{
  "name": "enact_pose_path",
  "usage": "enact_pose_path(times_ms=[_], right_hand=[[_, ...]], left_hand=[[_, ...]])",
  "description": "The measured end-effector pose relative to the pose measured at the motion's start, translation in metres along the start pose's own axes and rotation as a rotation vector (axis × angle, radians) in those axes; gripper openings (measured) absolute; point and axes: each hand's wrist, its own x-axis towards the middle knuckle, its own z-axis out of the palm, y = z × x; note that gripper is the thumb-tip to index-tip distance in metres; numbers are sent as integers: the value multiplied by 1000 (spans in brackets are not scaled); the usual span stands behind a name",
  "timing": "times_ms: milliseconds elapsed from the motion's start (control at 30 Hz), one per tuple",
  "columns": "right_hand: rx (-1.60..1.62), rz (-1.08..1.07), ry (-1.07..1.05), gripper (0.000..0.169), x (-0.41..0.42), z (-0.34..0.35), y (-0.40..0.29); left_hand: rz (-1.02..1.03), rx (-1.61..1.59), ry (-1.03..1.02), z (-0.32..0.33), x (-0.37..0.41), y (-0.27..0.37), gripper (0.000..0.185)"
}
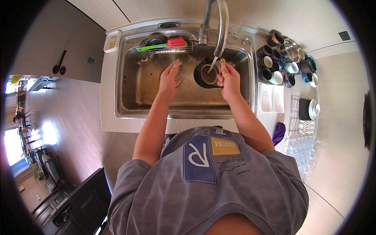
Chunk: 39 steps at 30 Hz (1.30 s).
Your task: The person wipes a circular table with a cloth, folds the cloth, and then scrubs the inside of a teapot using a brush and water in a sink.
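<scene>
Over the sink [141,97], my left hand [169,79] has its fingers closed around a small see-through piece [179,71], perhaps a glass lid or cup; its exact shape is unclear. To the right, my right hand [230,77] grips the pale handle [223,63] of a dark pot [199,75]. The pot's round mouth faces up, and its inside looks brownish. A stream of water [212,64] runs from the faucet [220,38] into that mouth. Part of the pot's right side is hidden behind my fingers.
A wire rack [167,50] at the sink's back holds a green-handled brush with a red head [175,41]. Many cups [276,77] crowd the right counter, near white trays [271,97], a purple cloth [278,133] and a dark ribbed canister [304,108]. A white soap dish [112,41] sits at the back left corner.
</scene>
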Motion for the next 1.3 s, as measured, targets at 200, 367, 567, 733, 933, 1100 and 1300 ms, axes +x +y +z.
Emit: enact_pose_path(times_ms=[200, 367, 567, 733, 933, 1100, 1300], right_hand=[[-131, 41, 16, 10, 1, 2, -8], [-171, 73, -12, 9, 2, 5, -10], [-236, 126, -9, 7, 5, 8, -4], [-189, 32, 44, 9, 5, 8, 1], [-196, 27, 84, 9, 5, 14, 4], [-217, -13, 151, 9, 5, 22, 10], [-289, -56, 118, 11, 2, 30, 22]], left_hand=[[387, 1136, -60, -47, -26, -35, 42], [648, 1489, -74, -71, -50, -52, 39], [702, 1538, -110, -97, -63, -44, 40], [658, 1246, 147, -139, -66, -43, 41], [214, -206, 593, -215, -67, -32, 42], [-82, -186, 706, -295, -86, -20, 50], [-188, 385, 1030, -348, -99, -45, 65]])
